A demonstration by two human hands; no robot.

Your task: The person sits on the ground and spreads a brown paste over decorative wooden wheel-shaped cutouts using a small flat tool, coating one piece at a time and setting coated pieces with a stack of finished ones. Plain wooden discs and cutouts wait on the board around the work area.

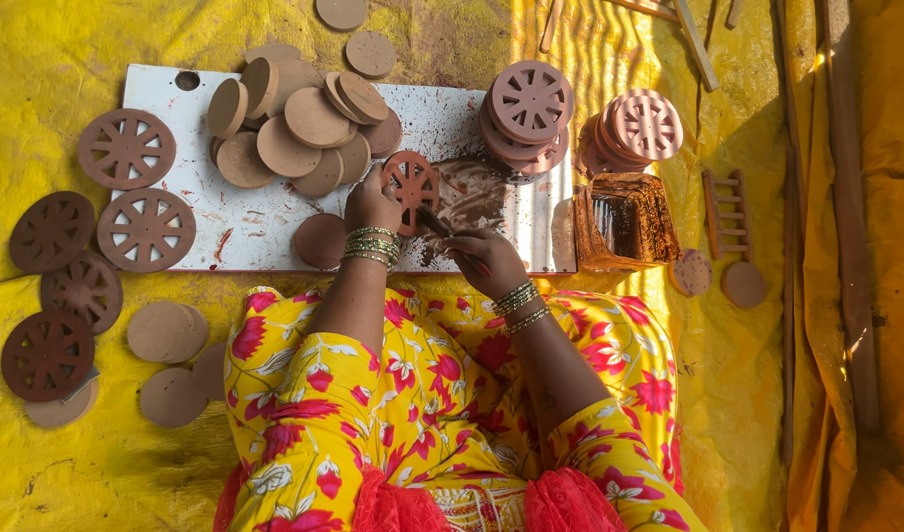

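- We sit on a crumpled yellow sheet [97, 463], a paint-smeared white board [255, 232] lying before our knees.
- Our left hand [370, 204] pinches a spoked wheel disc [410, 184] by its edge, holding it tilted just above the board.
- Our right hand [486, 258] is closed round a thin brush [434, 222] whose tip meets the disc; we judge the brown coat is partly laid on.
- The stroke calls for a steady disc.
- A square paint tub [624, 225] stands at the board's right end.
- Plain round discs [309, 123] are heaped on the board; painted wheels [63, 286] lie at the left.
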